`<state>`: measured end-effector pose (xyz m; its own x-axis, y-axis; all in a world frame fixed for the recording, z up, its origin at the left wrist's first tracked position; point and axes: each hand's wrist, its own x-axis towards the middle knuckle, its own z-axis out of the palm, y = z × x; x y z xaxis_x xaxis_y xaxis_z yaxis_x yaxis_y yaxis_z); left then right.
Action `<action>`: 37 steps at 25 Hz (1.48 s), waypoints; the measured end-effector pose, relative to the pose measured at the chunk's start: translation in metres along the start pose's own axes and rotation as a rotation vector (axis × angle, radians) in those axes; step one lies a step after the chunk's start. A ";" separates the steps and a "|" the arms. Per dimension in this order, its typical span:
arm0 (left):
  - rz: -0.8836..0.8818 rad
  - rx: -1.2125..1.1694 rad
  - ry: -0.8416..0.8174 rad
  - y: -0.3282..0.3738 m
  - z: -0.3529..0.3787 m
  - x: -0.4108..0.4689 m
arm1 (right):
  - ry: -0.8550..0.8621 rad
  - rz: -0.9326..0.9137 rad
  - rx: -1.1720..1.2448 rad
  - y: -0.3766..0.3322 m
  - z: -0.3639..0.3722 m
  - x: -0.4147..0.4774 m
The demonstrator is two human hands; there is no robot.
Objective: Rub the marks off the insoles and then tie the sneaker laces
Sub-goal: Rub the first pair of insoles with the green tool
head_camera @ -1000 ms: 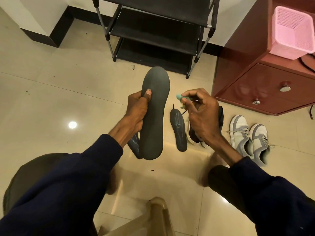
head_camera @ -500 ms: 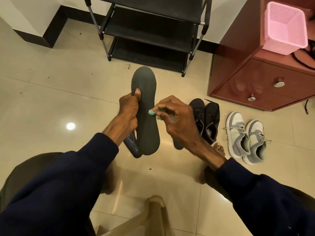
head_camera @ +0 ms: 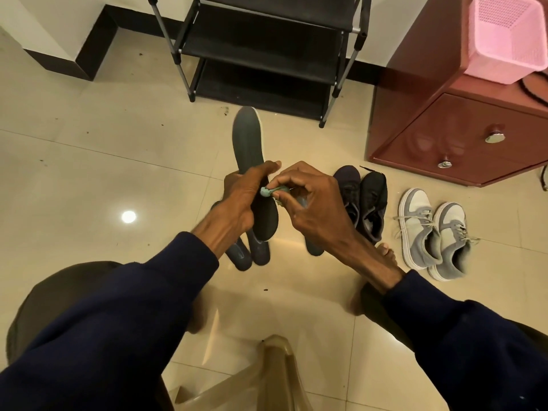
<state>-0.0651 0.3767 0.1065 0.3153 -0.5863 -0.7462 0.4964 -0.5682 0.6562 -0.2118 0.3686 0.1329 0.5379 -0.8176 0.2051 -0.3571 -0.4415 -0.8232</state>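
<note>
- Left of centre, the person's left hand (head_camera: 240,203) holds a dark insole (head_camera: 248,143) upright, toe end toward the black shoe rack (head_camera: 261,54) at upper centre. The fingers wrap its middle and one digit lies across the face, apparently bracing it against rubbing pressure.
- Beneath that hand, two more insoles (head_camera: 247,255) lie side by side on the tiled floor (head_camera: 89,173), probably set within reach to be picked up in turn.
- At centre, a small teal eraser (head_camera: 264,191) presses against the held insole's face, just beside the left hand's fingers, where the sole is best supported.
- The right hand (head_camera: 311,209) pinches the eraser between the thumb and curled fingertips, a tight, short grip suited to firm scrubbing. The marks themselves are too faint to see.
- Below the right wrist, the heel of a fourth insole (head_camera: 314,249) shows on the floor, the rest hidden by the hand.
- Right of centre, a pair of black sneakers (head_camera: 366,200) stands open, a lace end poking out at the top.
- Further right, a pair of grey sneakers (head_camera: 430,235) waits with laces loose over the sides. By the look of it the tying step is not yet begun.
- At upper right, a pink basket (head_camera: 507,37) sits on a red cabinet (head_camera: 444,129), apart from the work.
</note>
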 end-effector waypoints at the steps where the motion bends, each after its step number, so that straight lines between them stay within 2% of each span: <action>1: -0.013 -0.056 0.031 0.004 -0.003 0.002 | -0.019 -0.029 0.008 -0.003 0.000 -0.001; 4: -0.010 -0.203 0.057 0.013 -0.014 0.011 | -0.090 -0.143 0.018 -0.015 0.003 -0.007; 8: -0.044 -0.328 0.010 0.031 -0.019 0.006 | -0.147 -0.286 -0.135 -0.011 0.009 -0.016; 13: -0.111 -0.544 -0.241 0.033 -0.021 0.003 | -0.087 -0.286 -0.124 -0.001 0.007 -0.015; 17: -0.041 -0.633 -0.378 0.035 -0.023 0.000 | -0.067 -0.258 -0.154 0.013 0.012 -0.017; 22: 0.054 -0.583 -0.426 0.038 -0.027 0.001 | -0.002 -0.187 -0.060 0.023 0.013 -0.017; 28: 0.035 -0.502 -0.345 0.035 -0.031 0.007 | 0.049 -0.046 0.103 0.023 0.007 -0.006; 33: 0.033 -0.199 -0.386 0.020 -0.020 -0.001 | 0.149 0.046 0.135 0.016 -0.002 0.009; 37: 0.111 0.071 -0.492 0.010 -0.014 -0.005 | 0.300 0.129 0.149 0.026 -0.017 0.032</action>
<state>-0.0501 0.3821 0.1148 -0.0638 -0.8385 -0.5412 0.4203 -0.5145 0.7474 -0.2170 0.3251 0.1272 0.2393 -0.9451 0.2226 -0.2803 -0.2868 -0.9161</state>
